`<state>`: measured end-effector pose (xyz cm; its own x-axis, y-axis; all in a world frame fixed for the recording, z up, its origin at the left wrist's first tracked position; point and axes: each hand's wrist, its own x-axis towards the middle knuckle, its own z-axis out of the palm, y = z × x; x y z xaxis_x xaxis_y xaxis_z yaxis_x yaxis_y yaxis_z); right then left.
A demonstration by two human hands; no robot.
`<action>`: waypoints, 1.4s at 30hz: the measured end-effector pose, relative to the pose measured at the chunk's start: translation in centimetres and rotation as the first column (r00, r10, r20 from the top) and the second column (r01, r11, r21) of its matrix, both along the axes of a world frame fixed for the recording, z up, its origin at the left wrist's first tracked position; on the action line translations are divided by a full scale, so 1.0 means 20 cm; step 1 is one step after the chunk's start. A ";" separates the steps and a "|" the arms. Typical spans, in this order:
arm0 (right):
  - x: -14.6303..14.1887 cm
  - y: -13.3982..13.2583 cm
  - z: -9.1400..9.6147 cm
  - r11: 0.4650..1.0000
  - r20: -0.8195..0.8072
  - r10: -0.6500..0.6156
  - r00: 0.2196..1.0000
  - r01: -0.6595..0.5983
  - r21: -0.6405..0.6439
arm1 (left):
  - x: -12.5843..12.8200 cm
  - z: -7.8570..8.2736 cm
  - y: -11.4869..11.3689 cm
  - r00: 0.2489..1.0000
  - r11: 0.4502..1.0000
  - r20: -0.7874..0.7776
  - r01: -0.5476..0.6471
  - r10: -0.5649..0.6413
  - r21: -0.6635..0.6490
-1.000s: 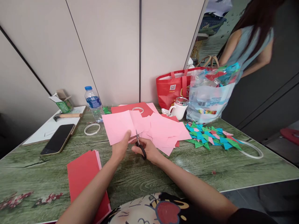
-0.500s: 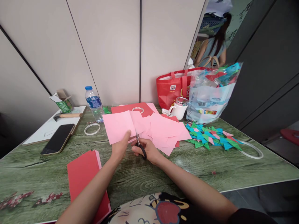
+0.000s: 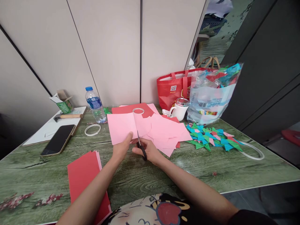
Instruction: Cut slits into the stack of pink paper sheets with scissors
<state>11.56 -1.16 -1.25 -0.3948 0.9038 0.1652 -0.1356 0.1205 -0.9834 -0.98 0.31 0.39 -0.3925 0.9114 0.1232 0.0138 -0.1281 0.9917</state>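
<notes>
My left hand (image 3: 121,148) pinches the near edge of a pink paper sheet (image 3: 122,127), holding it raised off the table. My right hand (image 3: 148,150) grips black-handled scissors (image 3: 141,146), whose blades point up into the sheet's right part, just beside my left thumb. Behind them, several loose pink sheets (image 3: 167,131) overlap on the green wood-grain table (image 3: 140,175), on top of red paper (image 3: 127,109).
A red paper stack (image 3: 82,178) lies near left. A phone (image 3: 58,139), hammer (image 3: 67,116), green box (image 3: 62,103), water bottle (image 3: 94,104) and tape ring (image 3: 92,129) sit left. White mug (image 3: 179,109), red bag (image 3: 174,89), plastic bag (image 3: 211,97) and folded coloured triangles (image 3: 209,136) sit right.
The pink sheet has shifted slightly right and up in my left hand, with the scissors cutting further into it. The person in the background doorway has moved out of view.
</notes>
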 end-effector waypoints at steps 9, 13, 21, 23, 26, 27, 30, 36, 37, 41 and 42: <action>-0.01 0.01 -0.02 1.000 -0.026 0.012 1.000 -0.013 -0.024 | 0.00 0.00 0.00 0.999 0.999 -0.004 0.039 -0.039 0.029; -0.01 0.01 -0.02 0.999 -0.047 0.014 0.999 -0.016 -0.034 | 0.00 0.00 0.00 0.999 0.999 -0.011 0.047 -0.047 0.015; -0.02 0.00 -0.02 0.997 -0.074 -0.002 0.997 -0.003 -0.072 | 0.00 0.01 0.00 0.999 0.999 -0.028 0.034 -0.034 0.015; -0.02 0.00 -0.03 0.996 -0.081 -0.008 0.997 0.001 -0.088 | 0.00 0.01 0.00 0.999 0.999 -0.032 0.032 -0.032 0.007; -0.02 0.01 -0.04 0.994 -0.097 -0.002 0.995 -0.009 -0.109 | 0.00 0.01 0.00 0.998 0.999 -0.045 0.045 -0.045 0.014; -0.02 0.01 -0.04 0.994 -0.102 0.001 0.995 -0.013 -0.113 | 0.00 0.01 0.00 0.998 0.999 -0.045 0.048 -0.047 0.017; -0.02 0.00 -0.05 0.993 -0.105 0.006 0.994 -0.018 -0.114 | 0.00 0.01 0.00 0.999 0.999 -0.034 0.038 -0.037 0.013; -0.02 0.00 -0.04 0.995 -0.087 0.000 0.996 -0.009 -0.102 | 0.00 0.01 0.00 0.995 0.997 -0.070 0.068 -0.066 0.020; -0.02 0.00 -0.04 0.995 -0.083 -0.003 0.997 -0.005 -0.100 | 0.00 0.01 0.00 0.995 0.998 -0.080 0.065 -0.064 0.014; -0.02 0.01 -0.03 0.996 -0.076 -0.021 0.997 0.014 -0.091 | -0.01 0.00 -0.01 0.992 0.998 -0.111 0.054 -0.055 -0.014; -0.01 0.01 -0.03 0.996 -0.081 -0.023 0.996 0.015 -0.093 | -0.01 0.00 -0.01 0.992 0.999 -0.113 0.051 -0.052 -0.016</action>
<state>11.27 -1.01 -1.86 -0.3660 0.9238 0.1121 -0.2144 0.0335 -0.9762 -1.11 0.19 0.44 -0.3294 0.9318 0.1526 0.1199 -0.1190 0.9856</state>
